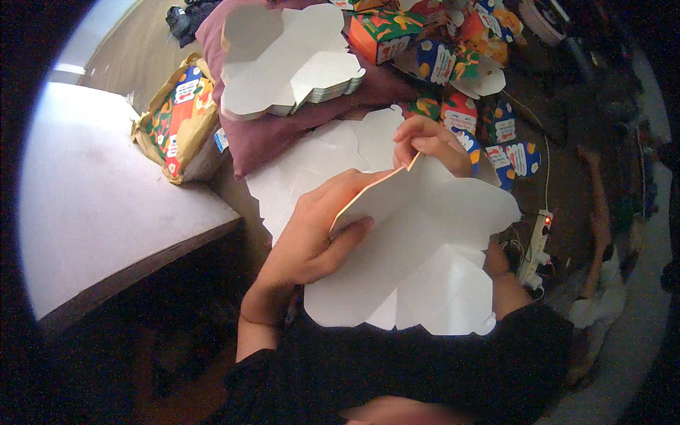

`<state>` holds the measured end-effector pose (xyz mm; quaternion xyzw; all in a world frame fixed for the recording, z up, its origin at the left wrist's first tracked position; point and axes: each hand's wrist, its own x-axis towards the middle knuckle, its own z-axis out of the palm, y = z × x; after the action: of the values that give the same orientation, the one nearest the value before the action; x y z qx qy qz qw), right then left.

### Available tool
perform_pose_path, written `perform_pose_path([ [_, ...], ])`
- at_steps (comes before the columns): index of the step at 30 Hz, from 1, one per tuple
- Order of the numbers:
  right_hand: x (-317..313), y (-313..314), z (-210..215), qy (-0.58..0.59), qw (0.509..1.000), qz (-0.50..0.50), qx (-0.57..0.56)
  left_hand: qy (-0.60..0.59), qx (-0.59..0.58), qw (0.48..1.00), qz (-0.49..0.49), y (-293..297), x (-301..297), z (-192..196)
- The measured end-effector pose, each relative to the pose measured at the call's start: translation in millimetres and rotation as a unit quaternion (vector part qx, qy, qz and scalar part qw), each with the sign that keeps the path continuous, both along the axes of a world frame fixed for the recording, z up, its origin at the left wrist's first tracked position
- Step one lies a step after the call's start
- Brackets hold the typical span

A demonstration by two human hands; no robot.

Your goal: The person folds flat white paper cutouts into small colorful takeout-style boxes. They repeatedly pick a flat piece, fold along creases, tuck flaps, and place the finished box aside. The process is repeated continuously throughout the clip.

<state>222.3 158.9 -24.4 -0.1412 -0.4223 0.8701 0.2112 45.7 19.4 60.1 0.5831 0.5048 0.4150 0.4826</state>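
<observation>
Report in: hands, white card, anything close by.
Left hand pinching the white card at its raised upper-left edge. Right hand at its top edge, grip unclear. Card visibly creased. More white sheets just beyond.

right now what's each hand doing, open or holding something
Left hand: closed, holding the white card sheet by its edge, thumb on the near face.
Right hand: fingers curled at the sheet's far edge; whether they grip cannot be told.

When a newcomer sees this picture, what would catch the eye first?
Probably the large white sheet in the centre, held at its upper edge by the left hand and right hand. Next, the white stack on the purple cushion beyond, and the colourful boxes at upper right.
</observation>
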Motion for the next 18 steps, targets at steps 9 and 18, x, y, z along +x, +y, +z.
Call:
perform_pose_path([
  [9,-7.6,-3.0,-21.0,-0.096,0.994,0.039,-0.042,-0.019,-0.062,0.998,0.016,17.9,-6.0,-24.7],
  [18,2.2,2.2,-58.4,-0.042,0.988,0.116,-0.095,-0.126,-0.164,0.976,-0.064,44.4,-16.1,-34.7],
])
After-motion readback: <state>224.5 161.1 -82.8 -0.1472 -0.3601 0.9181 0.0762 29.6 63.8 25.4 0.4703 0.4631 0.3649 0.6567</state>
